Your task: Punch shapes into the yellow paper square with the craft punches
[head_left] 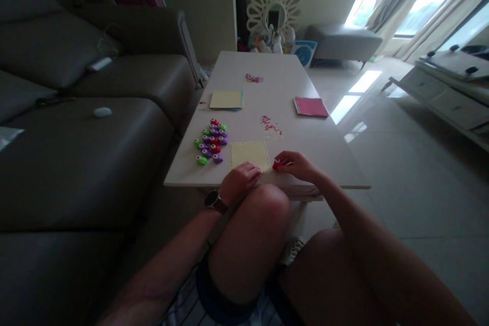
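A small red craft punch [277, 164] with a white top is in my right hand [296, 165], its fingers closed around it at the right of the paper. My left hand [241, 179], with a watch on the wrist, has its fingers bent together on the lower right edge of a pale yellow sheet of paper [249, 154]. Small marks run along that sheet's borders. Left of it stand several red, green and purple craft punches [215, 148] in a close group. Beyond the sheet lie scattered red and pale paper bits [272, 126].
The white table [275, 69] also carries a stack of yellow and blue paper [226, 100], a pink stack [311, 107] at right and a pile of coloured bits [253, 78] farther back. A dark sofa [126, 132] stands at left. My knees are close to the table's front edge.
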The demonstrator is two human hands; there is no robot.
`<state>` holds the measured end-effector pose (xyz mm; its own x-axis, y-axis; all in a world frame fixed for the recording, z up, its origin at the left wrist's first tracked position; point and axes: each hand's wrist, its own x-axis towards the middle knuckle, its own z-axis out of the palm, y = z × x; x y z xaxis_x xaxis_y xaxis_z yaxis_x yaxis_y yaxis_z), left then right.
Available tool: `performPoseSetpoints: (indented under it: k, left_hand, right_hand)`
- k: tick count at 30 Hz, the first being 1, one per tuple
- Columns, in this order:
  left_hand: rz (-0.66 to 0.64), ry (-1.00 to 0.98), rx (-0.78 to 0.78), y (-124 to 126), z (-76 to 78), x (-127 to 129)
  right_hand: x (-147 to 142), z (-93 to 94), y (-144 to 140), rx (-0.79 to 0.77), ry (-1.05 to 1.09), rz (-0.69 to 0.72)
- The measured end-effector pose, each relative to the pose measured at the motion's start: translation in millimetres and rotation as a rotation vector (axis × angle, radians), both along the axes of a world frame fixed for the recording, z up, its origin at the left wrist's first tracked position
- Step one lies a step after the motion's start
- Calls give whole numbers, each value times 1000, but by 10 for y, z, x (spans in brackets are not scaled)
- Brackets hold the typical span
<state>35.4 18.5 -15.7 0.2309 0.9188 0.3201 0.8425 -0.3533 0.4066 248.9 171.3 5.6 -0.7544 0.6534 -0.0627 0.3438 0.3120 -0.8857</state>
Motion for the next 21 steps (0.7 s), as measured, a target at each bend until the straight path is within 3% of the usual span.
performPoseSetpoints:
  k: [21]
  left_hand:
    - [-31, 70, 31, 20, 15, 22]
  right_hand:
    - [-14, 126, -77, 54, -53, 66]
